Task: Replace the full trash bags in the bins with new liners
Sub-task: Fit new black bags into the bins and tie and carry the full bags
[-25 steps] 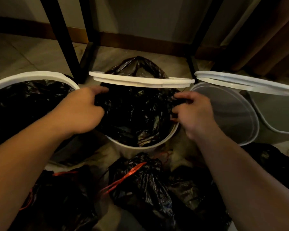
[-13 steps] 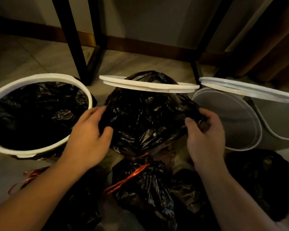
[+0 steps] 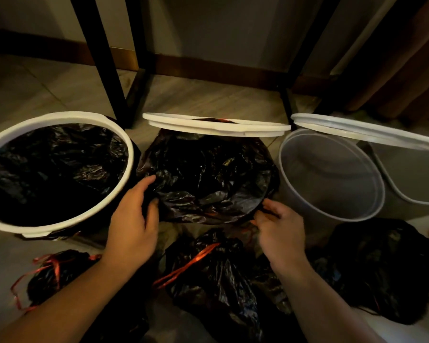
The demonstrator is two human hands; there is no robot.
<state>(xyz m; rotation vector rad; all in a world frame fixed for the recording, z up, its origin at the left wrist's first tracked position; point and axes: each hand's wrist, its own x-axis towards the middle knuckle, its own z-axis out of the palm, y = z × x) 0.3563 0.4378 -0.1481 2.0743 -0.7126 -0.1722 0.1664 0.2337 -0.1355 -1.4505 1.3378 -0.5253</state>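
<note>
Head view, dim room, tiled floor [image 3: 208,100]; three white bins in a row near the wall, black table legs [image 3: 102,70] behind them. Left bin [image 3: 124,142] already lined with a black bag, white rim ring seated on top; middle bin [image 3: 216,174] draped with a black liner [image 3: 208,184] that covers its near rim and spills down the outside, its white ring [image 3: 216,126] lifted at the far side; right bin [image 3: 332,174] bare inside, ring [image 3: 362,131] tipped up at its far edge, a second pale tub just beside it to the right.

Left hand [image 3: 131,226] at the liner's near-left edge; thumb and fingers curled around a fold of plastic, gripping it, fingers close together. Right hand [image 3: 280,231] at the liner's near-right edge; fingertips bunched and pinching the film low against the bin wall, thumb tucked under so exact contact is hard to tell. Both forearms bare, coming up from the bottom edge.

Full tied bags on the floor nearest the person: one at left [image 3: 52,278] with red drawstring loose; one centre [image 3: 216,276] between the forearms with a red tie across it, just below the middle bin; one at right [image 3: 379,268], below the bare bin, its tie barely visible at the frame edge.
</note>
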